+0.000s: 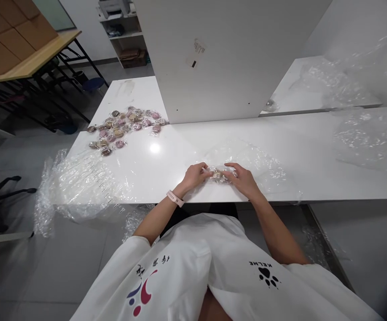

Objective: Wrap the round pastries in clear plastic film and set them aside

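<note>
Near the front edge of the white table, both hands are on a small bundle of clear bubble wrap (217, 175). My left hand (196, 175) pinches its left end between thumb and fingers. My right hand (242, 179) grips the right end, with thumb and forefinger bent around it. Something brownish-gold shows through the plastic, but its kind cannot be made out. A loose clear sheet (258, 162) lies flat behind and to the right of my right hand.
Several small wrapped round items (118, 133), pink, gold and brown, lie at the table's far left. A stack of clear bubble wrap (83, 183) hangs over the front left edge. More clear plastic (370, 138) lies at right. A tall white panel (220, 67) stands behind.
</note>
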`<action>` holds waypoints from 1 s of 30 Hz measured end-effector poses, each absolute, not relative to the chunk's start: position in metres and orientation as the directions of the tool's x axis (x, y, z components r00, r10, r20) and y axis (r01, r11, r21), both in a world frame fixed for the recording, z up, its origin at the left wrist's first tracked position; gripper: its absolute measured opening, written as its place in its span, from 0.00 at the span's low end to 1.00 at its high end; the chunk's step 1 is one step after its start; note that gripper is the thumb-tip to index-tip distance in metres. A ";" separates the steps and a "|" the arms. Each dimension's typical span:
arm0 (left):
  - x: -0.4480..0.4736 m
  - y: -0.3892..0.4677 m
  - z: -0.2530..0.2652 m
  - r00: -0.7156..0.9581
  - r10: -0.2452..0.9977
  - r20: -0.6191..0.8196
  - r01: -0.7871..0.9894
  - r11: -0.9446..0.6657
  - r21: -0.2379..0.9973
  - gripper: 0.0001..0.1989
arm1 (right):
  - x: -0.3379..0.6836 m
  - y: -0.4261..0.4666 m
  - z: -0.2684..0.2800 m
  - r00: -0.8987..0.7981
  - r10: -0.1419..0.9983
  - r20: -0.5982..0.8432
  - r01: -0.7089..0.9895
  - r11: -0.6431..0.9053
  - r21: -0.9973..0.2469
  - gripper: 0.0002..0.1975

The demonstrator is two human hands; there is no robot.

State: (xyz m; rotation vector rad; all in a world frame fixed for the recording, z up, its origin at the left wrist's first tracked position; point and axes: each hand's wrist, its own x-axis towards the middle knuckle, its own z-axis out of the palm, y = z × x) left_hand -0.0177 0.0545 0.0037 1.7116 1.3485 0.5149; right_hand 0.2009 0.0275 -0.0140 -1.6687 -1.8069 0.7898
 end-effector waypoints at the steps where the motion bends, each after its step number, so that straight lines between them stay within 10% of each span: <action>1: -0.017 0.059 0.005 0.303 0.931 -0.201 0.597 -0.022 0.802 0.11 | 0.200 0.029 -0.012 -0.018 0.999 0.048 0.730 0.046 -0.681 0.25; 4: -0.016 0.067 0.010 0.236 0.955 -0.179 0.683 -0.032 0.730 0.15 | 0.199 0.027 -0.011 0.021 0.954 0.299 0.866 0.132 -0.482 0.21; 8: -0.013 0.065 0.009 0.274 0.955 -0.115 0.721 -0.125 0.682 0.13 | 0.205 0.011 -0.019 -0.323 0.867 0.380 0.805 0.463 -0.371 0.19; 15: -0.023 0.057 0.020 0.421 0.906 -0.050 0.644 -0.260 0.719 0.14 | 0.209 0.008 -0.025 -0.258 0.904 0.341 0.705 0.417 -0.573 0.17; 20: -0.036 0.058 0.033 0.538 0.826 -0.170 0.614 -0.246 0.750 0.25 | 0.206 0.028 -0.011 -0.257 0.965 0.048 0.650 0.209 -0.731 0.18; 25: -0.031 0.073 0.015 0.366 0.905 -0.218 0.778 -0.169 0.605 0.32 | 0.186 0.036 -0.002 -0.124 0.972 0.201 0.860 0.206 -0.466 0.14; 30: -0.023 0.061 0.021 0.290 0.952 0.101 0.858 -0.305 0.413 0.13 | 0.171 0.012 -0.001 -0.332 0.858 0.393 0.853 0.450 -0.263 0.14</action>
